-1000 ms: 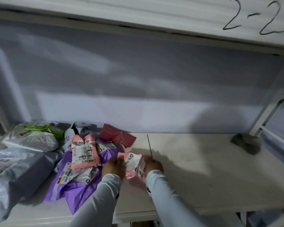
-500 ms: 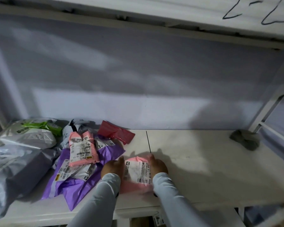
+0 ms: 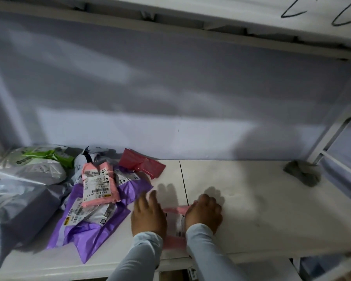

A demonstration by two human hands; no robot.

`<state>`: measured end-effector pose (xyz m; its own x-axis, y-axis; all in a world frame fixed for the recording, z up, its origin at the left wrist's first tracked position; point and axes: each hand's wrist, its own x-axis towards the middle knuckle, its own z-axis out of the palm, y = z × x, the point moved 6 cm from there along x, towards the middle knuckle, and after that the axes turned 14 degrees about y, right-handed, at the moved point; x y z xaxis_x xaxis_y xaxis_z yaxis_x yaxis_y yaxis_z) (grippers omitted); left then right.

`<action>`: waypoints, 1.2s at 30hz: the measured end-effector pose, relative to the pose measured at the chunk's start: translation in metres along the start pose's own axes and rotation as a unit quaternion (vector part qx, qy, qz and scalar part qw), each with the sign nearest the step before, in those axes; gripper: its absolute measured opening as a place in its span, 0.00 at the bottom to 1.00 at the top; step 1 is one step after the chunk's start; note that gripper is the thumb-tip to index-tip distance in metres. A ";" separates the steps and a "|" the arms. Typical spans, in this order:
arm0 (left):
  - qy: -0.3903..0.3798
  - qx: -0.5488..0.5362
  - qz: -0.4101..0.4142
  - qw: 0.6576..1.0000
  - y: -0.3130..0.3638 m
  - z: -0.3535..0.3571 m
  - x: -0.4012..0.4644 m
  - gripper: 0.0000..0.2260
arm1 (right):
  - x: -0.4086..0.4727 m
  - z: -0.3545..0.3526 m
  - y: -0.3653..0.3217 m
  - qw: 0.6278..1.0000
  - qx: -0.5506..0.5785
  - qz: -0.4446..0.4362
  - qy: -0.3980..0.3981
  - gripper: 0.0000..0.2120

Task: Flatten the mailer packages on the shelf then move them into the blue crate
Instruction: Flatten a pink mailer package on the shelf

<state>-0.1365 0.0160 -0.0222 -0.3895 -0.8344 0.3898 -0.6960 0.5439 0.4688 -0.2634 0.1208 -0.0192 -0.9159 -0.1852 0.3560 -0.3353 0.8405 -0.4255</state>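
The white shelf (image 3: 251,209) fills the lower half of the view, with a thin dark seam running front to back across its board, and a pale wall behind it. Off on the left sits the heap: big grey and clear mailers (image 3: 18,189) piled against the edge, one with a green strip showing through at the top. Next to them, a purple mailer (image 3: 93,230) sprawls crumpled across the board, white labels facing up. On top of that lies a pink mailer (image 3: 98,184) with a barcode label, tilted a little. Behind it, a dark red mailer (image 3: 142,164) rests near the wall. Far right, by the shelf post, there's a grey rag (image 3: 303,172) bunched up on its own, well apart from everything else. Now the action, at the front edge of the shelf: a small pink mailer (image 3: 173,226) lies flat on the board, pinned under both hands. The left hand (image 3: 148,214) is palm down on its left side, fingers stretched out and relaxed, pressing. The right hand (image 3: 204,214) presses on its right side, fingers bent at the knuckles, tips on the board, gripping nothing. Only a strip of pink and a bit of label shows between the two pale sleeves.
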 end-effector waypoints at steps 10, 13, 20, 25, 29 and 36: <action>-0.230 0.156 0.179 0.944 0.007 0.043 -0.041 0.30 | -0.045 0.046 -0.027 0.924 0.078 -0.323 -0.188 0.39; -0.218 0.146 0.161 0.951 0.006 0.042 -0.040 0.31 | -0.042 0.051 -0.024 0.926 0.033 -0.325 -0.192 0.37; -0.183 0.121 0.128 0.967 0.004 0.042 -0.039 0.29 | -0.042 0.057 -0.011 0.930 0.000 -0.307 -0.202 0.23; -0.179 0.105 0.113 0.972 0.003 0.041 -0.038 0.25 | -0.038 0.052 -0.007 0.931 -0.036 -0.321 -0.170 0.35; -0.175 0.098 0.094 0.975 0.000 0.039 -0.037 0.25 | -0.037 0.049 -0.006 0.932 -0.052 -0.306 -0.188 0.42; -0.155 0.113 0.087 0.978 -0.008 0.033 -0.038 0.26 | -0.037 0.048 -0.001 0.949 -0.056 -0.265 -0.163 0.42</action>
<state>-0.1360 0.0401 -0.0670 -0.6526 -0.7377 0.1731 -0.7057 0.6749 0.2155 -0.2397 0.1026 -0.0718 -0.6504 -0.7296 0.2114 -0.7595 0.6302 -0.1616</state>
